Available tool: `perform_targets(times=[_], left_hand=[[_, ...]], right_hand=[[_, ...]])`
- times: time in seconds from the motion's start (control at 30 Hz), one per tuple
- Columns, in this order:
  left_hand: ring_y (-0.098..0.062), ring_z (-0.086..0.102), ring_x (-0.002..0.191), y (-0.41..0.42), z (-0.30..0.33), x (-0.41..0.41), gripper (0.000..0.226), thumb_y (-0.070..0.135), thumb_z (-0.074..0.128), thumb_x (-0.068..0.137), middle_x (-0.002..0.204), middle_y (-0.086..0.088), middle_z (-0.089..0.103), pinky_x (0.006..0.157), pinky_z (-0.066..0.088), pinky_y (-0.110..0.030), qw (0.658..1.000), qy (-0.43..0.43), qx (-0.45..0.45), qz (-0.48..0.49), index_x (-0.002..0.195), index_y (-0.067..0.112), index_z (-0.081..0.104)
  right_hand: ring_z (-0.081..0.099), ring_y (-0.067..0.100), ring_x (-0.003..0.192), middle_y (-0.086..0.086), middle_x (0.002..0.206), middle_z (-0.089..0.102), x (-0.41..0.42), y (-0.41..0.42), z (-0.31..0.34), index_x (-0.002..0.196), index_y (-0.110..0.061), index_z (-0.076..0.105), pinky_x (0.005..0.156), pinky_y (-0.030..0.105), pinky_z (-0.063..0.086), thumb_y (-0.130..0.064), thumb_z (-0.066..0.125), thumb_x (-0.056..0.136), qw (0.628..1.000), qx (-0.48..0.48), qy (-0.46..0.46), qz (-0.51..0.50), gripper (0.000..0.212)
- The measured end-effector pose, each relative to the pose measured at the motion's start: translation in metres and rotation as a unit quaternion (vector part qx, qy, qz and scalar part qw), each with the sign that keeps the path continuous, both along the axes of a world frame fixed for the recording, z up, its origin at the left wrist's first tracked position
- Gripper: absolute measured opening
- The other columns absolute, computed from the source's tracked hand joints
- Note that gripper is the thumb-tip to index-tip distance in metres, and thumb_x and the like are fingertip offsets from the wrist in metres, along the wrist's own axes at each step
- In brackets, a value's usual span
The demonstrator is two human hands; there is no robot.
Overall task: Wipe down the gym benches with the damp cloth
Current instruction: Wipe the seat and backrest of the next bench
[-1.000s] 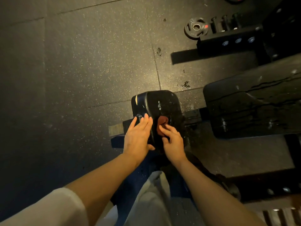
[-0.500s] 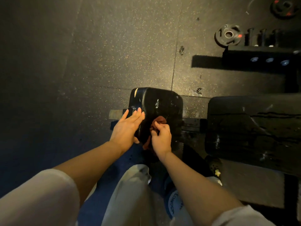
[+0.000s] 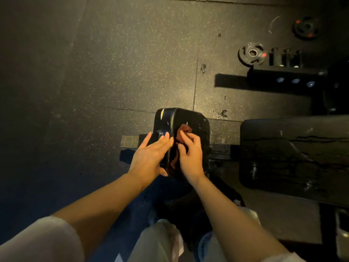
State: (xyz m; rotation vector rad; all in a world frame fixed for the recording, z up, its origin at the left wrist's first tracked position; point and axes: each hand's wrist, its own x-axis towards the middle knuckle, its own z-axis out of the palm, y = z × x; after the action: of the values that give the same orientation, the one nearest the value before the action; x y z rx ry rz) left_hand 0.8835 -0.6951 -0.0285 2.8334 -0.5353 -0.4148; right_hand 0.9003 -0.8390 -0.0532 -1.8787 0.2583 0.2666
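A small black padded bench seat (image 3: 196, 121) stands in the middle of the head view, shiny and wet-looking. My right hand (image 3: 189, 155) grips a dark red cloth (image 3: 184, 129) and holds it against the pad's top face. My left hand (image 3: 151, 155) lies flat on the pad's left side wall, fingers straight, thumb under the near edge. A larger black bench pad (image 3: 294, 154) with cracked upholstery lies to the right, apart from both hands.
Speckled black rubber floor tiles (image 3: 132, 63) spread to the left and beyond. A black steel frame with bolts (image 3: 283, 80) and weight plates (image 3: 251, 53) sit at the upper right. My pale trouser legs and shoes (image 3: 204, 246) are below the seat.
The view has shifted, so the seat and rack sit elsewhere in frame. My right hand has curled tighter on the cloth and slid it along the pad's top. My left hand stays on the pad's side.
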Motion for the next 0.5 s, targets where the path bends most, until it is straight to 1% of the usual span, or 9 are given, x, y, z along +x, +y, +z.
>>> perform_targets(times=[0.03,0.07,0.1,0.13,0.17,0.2,0.27,0.4,0.5], left_hand=[[-0.022,0.053,0.127,0.001,-0.002,0.000,0.114,0.034,0.095,0.041,0.143,-0.012,0.049,0.114,0.012,-0.049,1.000,-0.010,0.000,-0.001,0.141,0.010,0.045],[-0.023,0.055,0.124,0.001,-0.002,0.000,0.115,0.035,0.096,0.038,0.141,-0.012,0.051,0.113,0.014,-0.051,1.000,-0.018,0.001,-0.001,0.139,0.009,0.048],[-0.023,0.057,0.122,0.001,-0.003,0.000,0.116,0.035,0.096,0.035,0.139,-0.013,0.053,0.111,0.015,-0.054,1.000,-0.027,-0.001,-0.001,0.138,0.009,0.049],[-0.024,0.057,0.122,0.002,-0.004,0.000,0.117,0.035,0.097,0.034,0.139,-0.013,0.053,0.110,0.016,-0.056,0.999,-0.032,-0.006,0.000,0.137,0.008,0.049],[-0.024,0.057,0.122,0.003,-0.005,-0.001,0.118,0.035,0.097,0.034,0.139,-0.014,0.053,0.109,0.017,-0.057,0.999,-0.034,-0.012,0.001,0.138,0.007,0.048],[-0.025,0.055,0.124,0.003,-0.006,-0.003,0.118,0.035,0.097,0.035,0.140,-0.014,0.051,0.109,0.017,-0.057,0.999,-0.034,-0.017,0.004,0.138,0.006,0.047],[-0.024,0.051,0.127,0.004,-0.006,-0.003,0.119,0.033,0.096,0.037,0.142,-0.014,0.049,0.110,0.015,-0.056,0.999,-0.035,-0.027,0.006,0.141,0.005,0.044],[-0.022,0.048,0.130,0.006,-0.003,-0.003,0.121,0.037,0.095,0.042,0.145,-0.015,0.045,0.112,0.012,-0.054,0.999,-0.027,-0.032,-0.003,0.144,0.005,0.038],[-0.020,0.044,0.134,0.011,-0.004,-0.006,0.124,0.042,0.093,0.047,0.148,-0.012,0.042,0.116,0.010,-0.047,0.998,-0.030,-0.054,-0.006,0.148,0.005,0.032]], right_hand=[[0.046,0.015,0.121,0.004,0.125,0.042,0.012,-0.005,-0.009,0.133,-0.005,0.054,0.098,-0.004,0.021,0.004,0.051,0.092,1.000,-0.016,0.008,-0.002,0.042],[0.045,0.019,0.123,0.004,0.125,0.042,0.017,-0.007,-0.015,0.134,-0.006,0.054,0.101,-0.001,0.021,0.002,0.051,0.093,1.000,-0.024,0.013,-0.002,0.042],[0.044,0.020,0.124,0.003,0.126,0.042,0.015,-0.007,-0.016,0.134,-0.008,0.054,0.107,0.007,0.024,0.000,0.051,0.093,0.999,-0.034,0.009,0.008,0.043],[0.043,0.020,0.126,0.004,0.128,0.042,0.004,-0.004,-0.017,0.135,-0.011,0.054,0.112,0.019,0.027,-0.003,0.051,0.092,0.999,-0.039,-0.015,0.029,0.043],[0.042,0.020,0.128,0.003,0.131,0.042,-0.011,-0.001,-0.015,0.135,-0.015,0.054,0.114,0.029,0.029,-0.007,0.050,0.092,0.996,-0.040,-0.046,0.059,0.044],[0.040,0.019,0.129,0.002,0.134,0.042,-0.028,-0.001,-0.013,0.136,-0.018,0.054,0.114,0.033,0.028,-0.010,0.049,0.091,0.993,-0.033,-0.071,0.085,0.045],[0.040,0.017,0.130,0.001,0.134,0.041,-0.033,-0.008,-0.015,0.135,-0.019,0.053,0.115,0.033,0.029,-0.008,0.049,0.091,0.987,-0.022,-0.104,0.118,0.045],[0.041,0.020,0.128,0.008,0.134,0.042,0.025,-0.018,-0.026,0.135,-0.012,0.054,0.114,0.040,0.031,0.001,0.051,0.091,0.984,-0.047,-0.111,0.128,0.045],[0.039,0.022,0.132,0.009,0.137,0.041,0.008,-0.020,-0.024,0.136,-0.012,0.052,0.116,0.040,0.028,-0.008,0.050,0.093,0.976,-0.047,-0.134,0.162,0.043]])
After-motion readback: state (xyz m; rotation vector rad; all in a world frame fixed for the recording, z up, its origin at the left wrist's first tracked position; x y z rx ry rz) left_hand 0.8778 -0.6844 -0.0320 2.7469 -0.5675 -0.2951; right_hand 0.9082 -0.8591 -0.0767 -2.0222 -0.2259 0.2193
